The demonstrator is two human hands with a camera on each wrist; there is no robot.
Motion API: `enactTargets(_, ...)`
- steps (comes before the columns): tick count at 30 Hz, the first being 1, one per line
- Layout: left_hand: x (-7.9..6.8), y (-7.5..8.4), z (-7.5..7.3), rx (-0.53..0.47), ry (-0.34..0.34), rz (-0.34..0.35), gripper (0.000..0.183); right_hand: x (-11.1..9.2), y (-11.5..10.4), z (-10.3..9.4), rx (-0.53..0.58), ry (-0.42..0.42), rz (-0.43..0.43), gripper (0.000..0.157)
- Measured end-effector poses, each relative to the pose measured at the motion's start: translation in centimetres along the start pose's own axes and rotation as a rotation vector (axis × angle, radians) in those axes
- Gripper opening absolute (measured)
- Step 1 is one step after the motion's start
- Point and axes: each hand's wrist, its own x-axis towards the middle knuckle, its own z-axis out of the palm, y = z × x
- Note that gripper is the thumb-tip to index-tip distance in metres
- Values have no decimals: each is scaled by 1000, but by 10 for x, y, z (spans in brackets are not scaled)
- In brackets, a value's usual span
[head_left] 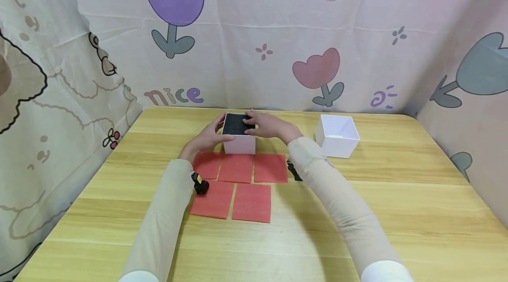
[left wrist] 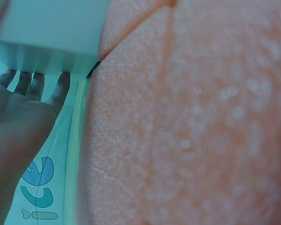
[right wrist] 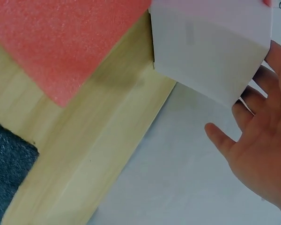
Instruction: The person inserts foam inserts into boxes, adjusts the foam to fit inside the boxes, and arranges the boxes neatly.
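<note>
A white square box [head_left: 240, 145] stands near the back of the table, with a black foam piece [head_left: 235, 124] in its opening. My left hand [head_left: 205, 138] grips the box's left side, thumb along the front and fingers behind. From the right, my right hand [head_left: 270, 125] reaches over the rim, its spread fingers touching the top of the black piece. In the right wrist view those fingers lie along the box's side, the little finger held apart. Red foam squares [head_left: 251, 202] lie in two rows in front of the box.
A second white box [head_left: 338, 141], open at the top, stands at the back right. A dark fuzzy sheet [right wrist: 9, 173] lies on the wooden table [head_left: 397, 211] near my right forearm. A patterned cloth [head_left: 246, 44] hangs behind the table's back edge.
</note>
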Motion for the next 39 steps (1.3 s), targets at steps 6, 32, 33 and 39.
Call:
enactTargets(6,0,0,-1,7,4,-25,92,3,-4,-2,-53,-20,11,52)
enactTargets(32,0,3,0,1,-9,8,91,9,-37,17,-261,35,-175,52)
enactTargets(33,0,3,1,-2,-10,6,91,9,-37,17,-259,32,-171,52)
enactTargets(39,-1,1,0,-17,-13,13,91,12,-37,18,-240,42,-151,54)
